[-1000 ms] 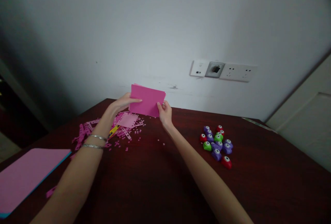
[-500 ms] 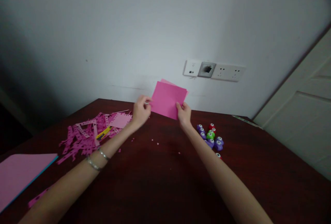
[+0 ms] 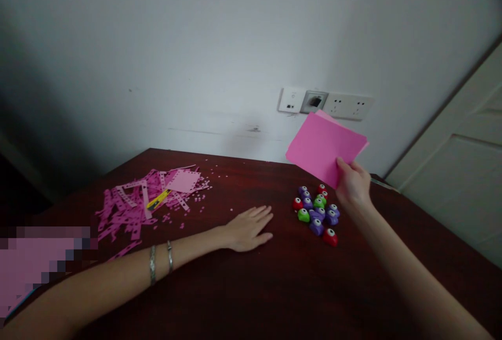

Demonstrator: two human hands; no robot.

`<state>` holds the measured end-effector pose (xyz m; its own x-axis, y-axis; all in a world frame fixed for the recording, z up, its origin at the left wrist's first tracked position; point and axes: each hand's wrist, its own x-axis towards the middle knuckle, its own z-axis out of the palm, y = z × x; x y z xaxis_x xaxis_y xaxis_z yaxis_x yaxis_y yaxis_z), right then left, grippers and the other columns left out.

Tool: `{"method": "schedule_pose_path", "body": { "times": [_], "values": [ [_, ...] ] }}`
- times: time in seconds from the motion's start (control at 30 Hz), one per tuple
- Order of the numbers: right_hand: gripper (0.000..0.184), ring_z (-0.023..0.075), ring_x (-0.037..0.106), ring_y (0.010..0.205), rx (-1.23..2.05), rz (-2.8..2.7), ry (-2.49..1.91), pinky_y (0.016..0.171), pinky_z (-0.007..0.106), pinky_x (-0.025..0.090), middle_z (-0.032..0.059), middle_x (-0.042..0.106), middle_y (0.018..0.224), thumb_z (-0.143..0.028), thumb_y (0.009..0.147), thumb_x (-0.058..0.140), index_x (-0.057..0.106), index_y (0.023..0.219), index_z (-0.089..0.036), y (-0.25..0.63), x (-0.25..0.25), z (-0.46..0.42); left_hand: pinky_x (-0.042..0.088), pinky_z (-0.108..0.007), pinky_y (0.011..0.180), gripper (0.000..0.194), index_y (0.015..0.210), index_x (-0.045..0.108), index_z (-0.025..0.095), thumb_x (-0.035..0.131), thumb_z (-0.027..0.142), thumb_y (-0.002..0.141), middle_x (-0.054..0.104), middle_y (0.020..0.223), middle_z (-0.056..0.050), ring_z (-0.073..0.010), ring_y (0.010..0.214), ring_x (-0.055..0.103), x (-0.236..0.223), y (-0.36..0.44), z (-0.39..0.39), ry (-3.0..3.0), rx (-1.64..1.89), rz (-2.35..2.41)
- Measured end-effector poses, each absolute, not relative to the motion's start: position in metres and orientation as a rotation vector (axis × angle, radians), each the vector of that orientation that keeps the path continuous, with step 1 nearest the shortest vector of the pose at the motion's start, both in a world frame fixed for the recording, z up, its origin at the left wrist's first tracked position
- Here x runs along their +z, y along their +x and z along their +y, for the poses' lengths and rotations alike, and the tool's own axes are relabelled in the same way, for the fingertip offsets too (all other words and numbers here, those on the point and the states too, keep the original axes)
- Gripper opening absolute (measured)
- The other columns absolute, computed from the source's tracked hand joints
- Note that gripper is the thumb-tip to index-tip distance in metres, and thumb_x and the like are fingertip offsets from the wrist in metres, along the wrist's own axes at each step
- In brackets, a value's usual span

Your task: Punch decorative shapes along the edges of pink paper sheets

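Two bare hands above and at a dark reddish-brown table [image 3: 235, 298], seen from the head. The right hand [image 3: 355, 185] grips a few pink sheets [image 3: 323, 146] by their lower right corner, the thumb on the near face; the sheets are raised over the far right part of the table, tilted, their edges slightly fanned, and in this view they overlap the lower edge of the wall sockets [image 3: 350, 106]. The left hand [image 3: 249, 229] holds nothing: it is spread flat, palm down, the thumb apart from the fingers, near the middle of the table; whether the palm touches the surface or lies just above it is hard to tell in the dim light. Two silver bracelets [image 3: 152, 265] circle the left wrist and forearm. Between the two hands, below the sheets, stands a loose cluster of small red, green and purple pieces [image 3: 317, 213], each with a white eye-like disc. To the left lies a heap of punched pink strips [image 3: 121, 204], with a yellow cutter [image 3: 159, 200] and a paler pink square [image 3: 185, 180] on top and tiny cut bits [image 3: 166, 218] strewn along its near side.
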<state>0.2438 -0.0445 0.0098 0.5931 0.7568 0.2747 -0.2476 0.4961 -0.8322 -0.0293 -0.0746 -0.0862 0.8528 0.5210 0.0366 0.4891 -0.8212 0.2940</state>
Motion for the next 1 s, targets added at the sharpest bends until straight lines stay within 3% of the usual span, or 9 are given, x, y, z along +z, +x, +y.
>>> {"method": "schedule_pose_path", "body": {
  "times": [0.23, 0.37, 0.5, 0.63, 0.77, 1.0],
  "values": [
    [0.009, 0.0087, 0.056, 0.050, 0.730, -0.696, -0.914, 0.055, 0.021, 0.057, -0.0035, 0.059, 0.064, -0.009, 0.070, 0.062, 0.061, 0.071, -0.018, 0.274, 0.016, -0.096, 0.012, -0.040, 0.110, 0.082, 0.140, 0.017, -0.002, 0.012, 0.060, 0.088, 0.009, 0.147, -0.020, -0.0268, 0.137, 0.006, -0.100, -0.119, -0.016, 2.548, 0.094, 1.617],
    [0.018, 0.0118, 0.057, 0.051, 0.759, -0.674, -1.060, 0.047, 0.021, 0.057, 0.0008, 0.063, 0.070, -0.008, 0.073, 0.056, 0.067, 0.076, -0.022, 0.285, 0.020, -0.128, 0.014, -0.044, 0.109, 0.083, 0.139, 0.020, -0.004, 0.016, 0.060, 0.087, 0.014, 0.146, -0.022, -0.0321, 0.136, 0.008, -0.086, -0.144, -0.004, 2.536, 0.116, 1.799],
    [0.017, 0.0134, 0.059, 0.052, 0.746, -0.625, -1.153, 0.045, 0.021, 0.057, 0.0015, 0.066, 0.073, -0.010, 0.070, 0.058, 0.067, 0.074, -0.024, 0.287, 0.018, -0.146, 0.013, -0.033, 0.110, 0.069, 0.140, 0.021, 0.001, 0.018, 0.050, 0.091, 0.013, 0.148, -0.016, -0.0236, 0.137, 0.010, -0.064, -0.101, -0.027, 2.976, 0.154, 1.120],
    [0.016, 0.0144, 0.062, 0.055, 0.781, -0.621, -1.195, 0.048, 0.022, 0.058, 0.0006, 0.068, 0.075, -0.013, 0.067, 0.061, 0.066, 0.078, -0.023, 0.281, 0.007, -0.156, 0.020, -0.030, 0.106, 0.055, 0.133, 0.036, 0.004, 0.026, 0.039, 0.093, 0.037, 0.140, -0.016, -0.0221, 0.130, 0.030, -0.061, -0.027, -0.054, 3.173, 0.206, 0.498],
    [0.022, 0.0190, 0.066, 0.062, 0.922, -0.641, -1.256, 0.050, 0.026, 0.059, 0.0027, 0.070, 0.082, -0.020, 0.065, 0.068, 0.065, 0.086, -0.024, 0.272, -0.011, -0.171, 0.033, -0.033, 0.094, 0.051, 0.129, 0.040, 0.006, 0.031, 0.038, 0.091, 0.049, 0.127, -0.016, -0.0237, 0.111, 0.045, -0.071, 0.022, -0.055, 3.205, 0.247, 0.492],
    [0.030, 0.0203, 0.067, 0.060, 1.088, -0.622, -1.395, 0.047, 0.025, 0.054, 0.0028, 0.072, 0.078, -0.030, 0.060, 0.076, 0.065, 0.087, -0.023, 0.257, -0.027, -0.202, 0.037, -0.035, 0.079, 0.042, 0.119, 0.049, 0.014, 0.033, 0.040, 0.090, 0.051, 0.116, -0.013, -0.0249, 0.097, 0.046, -0.077, 0.046, -0.033, 3.303, 0.286, 0.505]
  ]
}}
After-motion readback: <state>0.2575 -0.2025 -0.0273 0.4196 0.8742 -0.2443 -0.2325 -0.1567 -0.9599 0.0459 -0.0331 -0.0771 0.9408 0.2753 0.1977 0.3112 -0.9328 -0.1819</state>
